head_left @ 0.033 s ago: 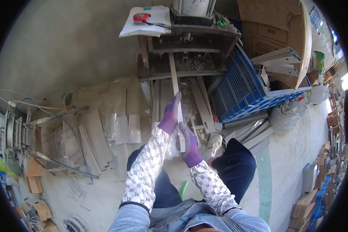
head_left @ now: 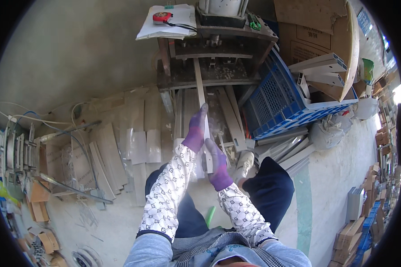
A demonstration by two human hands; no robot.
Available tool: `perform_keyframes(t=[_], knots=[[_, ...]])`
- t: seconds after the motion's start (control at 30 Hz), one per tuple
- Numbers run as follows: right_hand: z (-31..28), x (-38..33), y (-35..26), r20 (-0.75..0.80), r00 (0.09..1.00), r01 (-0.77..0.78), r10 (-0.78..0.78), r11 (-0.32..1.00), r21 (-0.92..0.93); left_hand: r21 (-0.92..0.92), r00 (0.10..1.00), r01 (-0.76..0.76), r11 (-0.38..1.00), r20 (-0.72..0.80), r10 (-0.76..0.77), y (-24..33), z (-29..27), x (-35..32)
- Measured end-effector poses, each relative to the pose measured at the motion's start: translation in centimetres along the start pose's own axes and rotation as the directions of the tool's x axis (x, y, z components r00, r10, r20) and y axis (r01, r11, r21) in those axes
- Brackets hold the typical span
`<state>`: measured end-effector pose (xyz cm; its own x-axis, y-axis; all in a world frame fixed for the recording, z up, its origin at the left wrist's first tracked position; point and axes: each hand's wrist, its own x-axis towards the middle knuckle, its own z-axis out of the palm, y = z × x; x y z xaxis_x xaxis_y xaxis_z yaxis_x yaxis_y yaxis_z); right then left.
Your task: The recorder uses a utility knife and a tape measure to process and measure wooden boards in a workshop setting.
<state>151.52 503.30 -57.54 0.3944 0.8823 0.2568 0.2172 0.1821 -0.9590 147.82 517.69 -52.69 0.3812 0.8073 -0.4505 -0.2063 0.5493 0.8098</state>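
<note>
Pointing lengthwise forward, the bar [head_left: 200,89] apparently reaches the press [head_left: 236,52].

Cardboard box [head_left: 312,35], far right: dark printed characters, some inside a ruled frame.
Sleeves [head_left: 165,196], near: repeated dark letter motif on white.
Shirt [head_left: 234,252], near: blue script-like marking, unreadable.
Carton [head_left: 79,162], left: faint printing, too blurred to read.
</note>
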Motion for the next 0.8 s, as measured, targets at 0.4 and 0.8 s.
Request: perform_keyframes(t=[0.4, 0.8], knots=[[-2.1, 1.7, -5.4, 0.185, 0.938, -0.33, 0.292, 0.916, 0.23, 0.076, 0.989, 0.016, 0.997, -0.145, -0.005, -0.1, -0.5, 3.8], [2.1, 0.1, -7.0, 0.354, 0.907, -0.36, 0.228, 0.857, 0.37, 0.968, 0.591, -0.226, -0.104, 0.222, 0.775, 7.3, -9.9, 23.2]])
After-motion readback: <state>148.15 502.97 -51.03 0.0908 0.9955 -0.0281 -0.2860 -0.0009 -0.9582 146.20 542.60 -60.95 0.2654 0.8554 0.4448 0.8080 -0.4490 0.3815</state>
